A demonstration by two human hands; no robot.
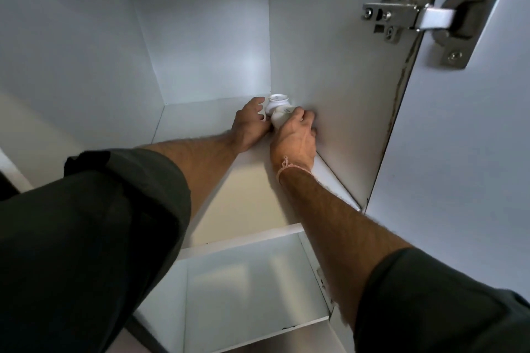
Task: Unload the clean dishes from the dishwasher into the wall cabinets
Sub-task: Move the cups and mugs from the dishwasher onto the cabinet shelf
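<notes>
- The right hand [295, 137] is curled around the front cup [278, 119], a small white ceramic piece, holding it low over the upper shelf [252, 189] of the wall cabinet. I judge this to be the setting-down step.
- The front cup sits just in front of the rear cup [277, 101], which stands upright in the back right corner. They look to be touching or nearly so (the overlap hides the gap). Packing them into the corner likely keeps the rest of the shelf open for later dishes.
- The left hand [248, 125] lies on the shelf just left of both cups, fingers loosely spread and gripping nothing. I cannot tell whether it touches the rear cup. It reads as a guard against a knock or a slide.
- Edges: the side wall [329, 80] lies tight against the right knuckles, so that hand has no room to go rightward. The back wall [206, 37] closes off the far side behind the rear cup.
- Open room: the shelf is bare to the left of the hands and toward its front lip, so straight back toward the person looks the cleanest way out.
- The door [459, 180] stands swung open on the right, its hinge [413, 16] well above the arms. The lower compartment [252, 281] shows nothing inside.
</notes>
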